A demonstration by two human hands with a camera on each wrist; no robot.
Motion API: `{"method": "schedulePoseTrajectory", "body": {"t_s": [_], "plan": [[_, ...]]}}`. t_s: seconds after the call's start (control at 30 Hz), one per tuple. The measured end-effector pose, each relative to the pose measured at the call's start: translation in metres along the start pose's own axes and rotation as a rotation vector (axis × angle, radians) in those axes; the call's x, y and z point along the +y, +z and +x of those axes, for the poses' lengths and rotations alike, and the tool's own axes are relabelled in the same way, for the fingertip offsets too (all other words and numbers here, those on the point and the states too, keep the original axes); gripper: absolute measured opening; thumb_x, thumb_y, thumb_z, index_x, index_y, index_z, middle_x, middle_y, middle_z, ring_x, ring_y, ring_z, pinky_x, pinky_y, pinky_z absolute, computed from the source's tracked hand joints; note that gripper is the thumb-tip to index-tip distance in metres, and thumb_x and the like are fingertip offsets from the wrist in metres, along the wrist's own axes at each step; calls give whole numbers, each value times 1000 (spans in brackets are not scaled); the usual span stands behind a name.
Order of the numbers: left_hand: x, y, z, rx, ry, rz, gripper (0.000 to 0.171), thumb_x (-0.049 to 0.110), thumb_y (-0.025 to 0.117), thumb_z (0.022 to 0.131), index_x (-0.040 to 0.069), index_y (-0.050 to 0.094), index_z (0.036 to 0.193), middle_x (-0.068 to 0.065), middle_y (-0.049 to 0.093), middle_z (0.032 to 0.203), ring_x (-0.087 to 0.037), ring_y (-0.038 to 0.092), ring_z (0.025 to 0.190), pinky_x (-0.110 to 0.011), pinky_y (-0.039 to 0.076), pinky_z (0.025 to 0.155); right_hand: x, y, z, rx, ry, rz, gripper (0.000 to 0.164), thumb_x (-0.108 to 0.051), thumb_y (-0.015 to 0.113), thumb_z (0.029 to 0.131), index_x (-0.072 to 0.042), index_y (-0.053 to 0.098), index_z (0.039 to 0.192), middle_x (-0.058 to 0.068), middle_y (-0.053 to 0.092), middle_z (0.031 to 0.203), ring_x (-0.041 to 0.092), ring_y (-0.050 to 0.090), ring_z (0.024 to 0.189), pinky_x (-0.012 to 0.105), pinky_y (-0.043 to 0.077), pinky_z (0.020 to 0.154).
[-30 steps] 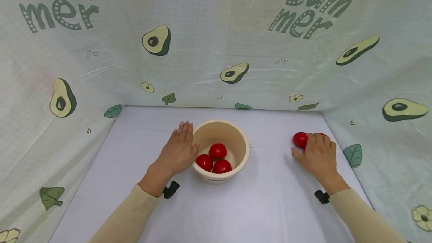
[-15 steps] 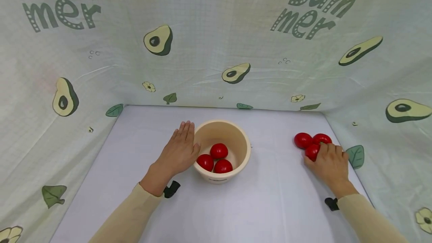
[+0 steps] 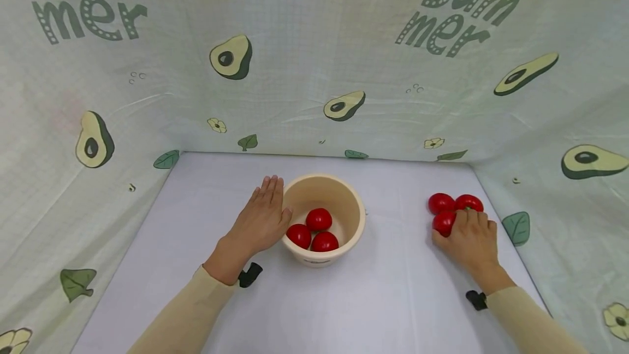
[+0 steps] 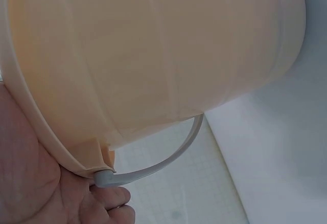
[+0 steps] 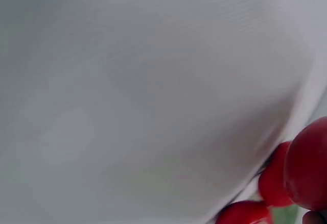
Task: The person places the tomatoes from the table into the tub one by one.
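Observation:
A cream bucket stands mid-table with three red tomatoes inside. My left hand rests against its left rim, fingers straight. In the left wrist view, the palm touches the rim beside the grey handle. At the right, my right hand grips a tomato between thumb and fingers, partly hiding it. Two more tomatoes, a left one and a right one, lie just beyond it. The right wrist view shows the held tomato at its right edge.
The white table is walled at the back and sides by a curtain printed with avocados and leaves. The right hand is close to the table's right edge.
My right hand first drew back to the right, uncovering the tomatoes, then shifted left with the front tomato. My left hand and the bucket have stayed in place.

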State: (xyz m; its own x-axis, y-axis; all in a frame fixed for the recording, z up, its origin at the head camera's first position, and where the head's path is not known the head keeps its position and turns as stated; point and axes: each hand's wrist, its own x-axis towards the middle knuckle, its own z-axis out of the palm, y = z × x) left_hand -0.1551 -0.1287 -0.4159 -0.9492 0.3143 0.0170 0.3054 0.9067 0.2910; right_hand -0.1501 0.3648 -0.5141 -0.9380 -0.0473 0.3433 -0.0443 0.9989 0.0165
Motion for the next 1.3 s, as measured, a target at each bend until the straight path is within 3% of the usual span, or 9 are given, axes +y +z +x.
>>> {"method": "schedulePoseTrajectory", "body": {"t_s": [0.23,0.47,0.7,0.83,1.03,1.3], "plan": [[0,0,0,-3,-2,-4,74,36,43,110,-9,21,164,-28,21,172,-42,15,162,-56,18,131,-45,-18,26,138,-177,8,73,-43,85,73,14,55,107,34,61,102,50,54,96,64,49,79],[1,-2,2,-9,-1,-2,74,37,42,110,-9,21,164,-27,22,172,-41,15,163,-55,18,131,-99,-47,60,201,-284,44,71,-51,75,78,11,59,108,31,63,101,47,56,95,59,49,76],[2,-2,2,-17,0,12,73,36,42,110,-9,21,164,-28,21,172,-42,14,163,-56,18,131,-154,-86,87,262,-379,134,76,-53,79,78,8,59,117,27,63,108,42,55,100,56,48,81],[2,-2,1,-11,4,12,73,35,44,110,-10,21,163,-29,22,171,-43,15,162,-56,18,131,-185,-96,94,284,-448,194,72,-53,77,79,6,60,117,24,65,108,40,57,98,53,48,80],[1,-2,1,-6,6,12,73,35,44,110,-10,21,163,-29,22,171,-43,15,162,-56,19,131,-222,-91,92,238,-517,257,63,-51,74,82,3,62,110,18,65,104,36,58,99,49,50,78],[2,-3,-1,5,7,3,71,34,43,111,-11,23,162,-29,24,171,-43,18,162,-57,21,130,-246,-82,81,62,-580,232,66,-57,72,85,0,65,117,14,66,108,31,57,101,45,49,82]]}}
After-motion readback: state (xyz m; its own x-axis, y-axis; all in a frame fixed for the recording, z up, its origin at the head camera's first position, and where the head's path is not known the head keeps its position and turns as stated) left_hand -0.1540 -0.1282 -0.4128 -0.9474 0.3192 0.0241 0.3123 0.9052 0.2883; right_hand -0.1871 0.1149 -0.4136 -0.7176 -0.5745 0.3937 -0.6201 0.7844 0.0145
